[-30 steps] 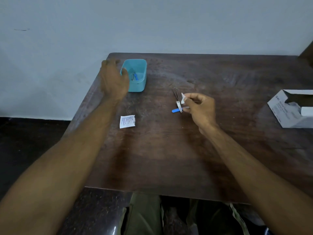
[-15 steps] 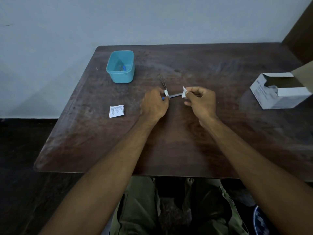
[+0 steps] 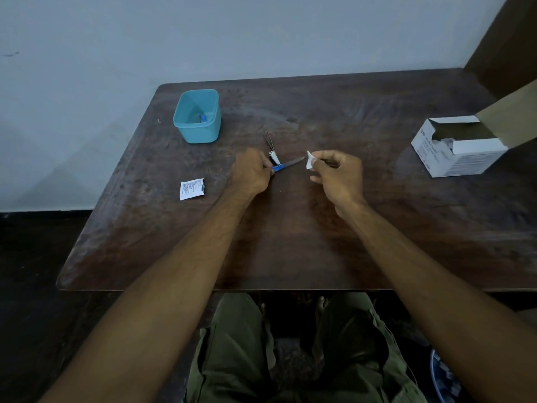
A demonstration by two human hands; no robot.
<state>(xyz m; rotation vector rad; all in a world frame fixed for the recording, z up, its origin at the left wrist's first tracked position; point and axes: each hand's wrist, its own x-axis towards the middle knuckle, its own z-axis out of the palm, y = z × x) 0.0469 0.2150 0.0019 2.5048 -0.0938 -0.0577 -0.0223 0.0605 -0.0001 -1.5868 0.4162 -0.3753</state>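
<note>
- Two grips clamped: left hand [image 3: 251,173] on blue-handled file [image 3: 287,164] at worktop [image 3: 290,242] centre, right hand [image 3: 338,174] pinching wipe [image 3: 309,160] at its 3 o'clock.
- File tip could tear the wipe (thin pinch).
- Loose clipper [image 3: 274,157] at 12 o'clock may get knocked.

The head-worn camera looks forward and steeply down, near, onto the table [image 3: 290,242].

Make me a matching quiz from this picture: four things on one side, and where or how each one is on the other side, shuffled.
1 teal tub
2 cardboard box
3 blue-handled file
4 white wipe

A pinched in the right hand
B flap open, at the right side of the table
C gripped by the left hand
D toward the table's far left corner

Pairs: 1-D, 2-B, 3-C, 4-A
</note>
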